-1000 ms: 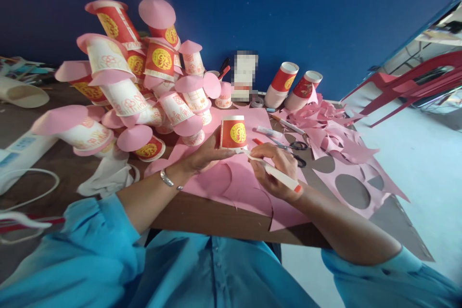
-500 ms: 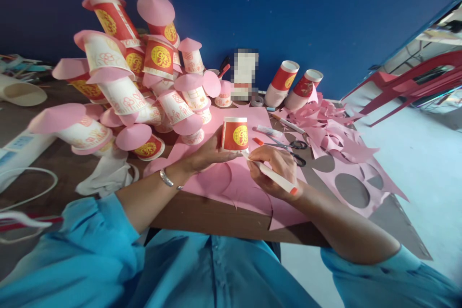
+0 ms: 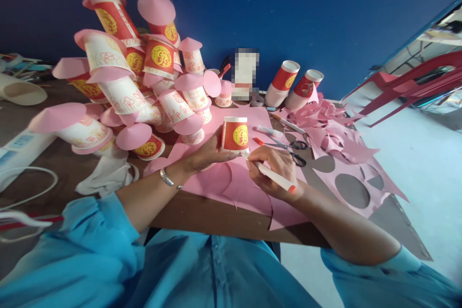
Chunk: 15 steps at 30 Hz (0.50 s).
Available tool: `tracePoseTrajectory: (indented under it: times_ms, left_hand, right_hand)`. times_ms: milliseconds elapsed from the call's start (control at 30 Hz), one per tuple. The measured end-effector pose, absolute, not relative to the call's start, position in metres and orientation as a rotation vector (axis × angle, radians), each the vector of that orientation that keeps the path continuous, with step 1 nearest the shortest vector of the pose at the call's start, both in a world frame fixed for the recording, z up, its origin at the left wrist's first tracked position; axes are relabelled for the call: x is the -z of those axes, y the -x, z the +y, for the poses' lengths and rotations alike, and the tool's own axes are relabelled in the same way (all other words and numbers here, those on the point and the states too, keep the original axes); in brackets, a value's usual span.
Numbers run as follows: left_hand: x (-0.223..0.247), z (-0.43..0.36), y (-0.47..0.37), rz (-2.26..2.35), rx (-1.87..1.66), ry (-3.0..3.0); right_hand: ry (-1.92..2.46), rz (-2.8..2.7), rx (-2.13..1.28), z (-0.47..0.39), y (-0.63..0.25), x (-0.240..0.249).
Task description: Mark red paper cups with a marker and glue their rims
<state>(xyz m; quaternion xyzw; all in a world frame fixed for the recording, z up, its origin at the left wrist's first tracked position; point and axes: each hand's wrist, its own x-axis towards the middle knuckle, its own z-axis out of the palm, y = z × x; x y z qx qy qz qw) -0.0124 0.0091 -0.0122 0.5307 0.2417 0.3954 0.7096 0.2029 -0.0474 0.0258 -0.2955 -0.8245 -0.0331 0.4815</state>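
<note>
A red paper cup (image 3: pixel 230 137) with a gold round emblem is held by my left hand (image 3: pixel 207 151), its white rim facing up. My left fingers wrap its side and lower edge. In my right hand (image 3: pixel 272 166) is a white marker pen (image 3: pixel 276 178) with an orange end, gripped like a pencil. The pen's tip meets the cup's lower right edge or lies very close to it. Beneath both hands spreads pink paper (image 3: pixel 212 183) with curved cut lines. Scissors (image 3: pixel 285 144) with black handles lie just beyond my right hand, beside an orange pen cap (image 3: pixel 258 141).
Decorated cups with pink cone tops (image 3: pixel 122 94) pile up at the left. Two cup stacks (image 3: pixel 285 84) stand by the blue wall. Pink paper scraps (image 3: pixel 325 120) and a sheet with round holes (image 3: pixel 375 187) cover the right side. A red chair (image 3: pixel 397 82) stands beyond the table.
The marker's orange end has shifted very slightly up and to the left. Both hands otherwise keep their places, and the cup stays in my left hand.
</note>
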Motion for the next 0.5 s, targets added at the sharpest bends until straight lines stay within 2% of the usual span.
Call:
tracePoseTrajectory:
  times_ms: [500]
  left_hand:
    - [0.003,0.0064,0.0123,0.543,-0.842,-1.195]
  right_hand:
    - [0.681,-2.022,0.021,-0.0497,-0.2045,-0.0341]
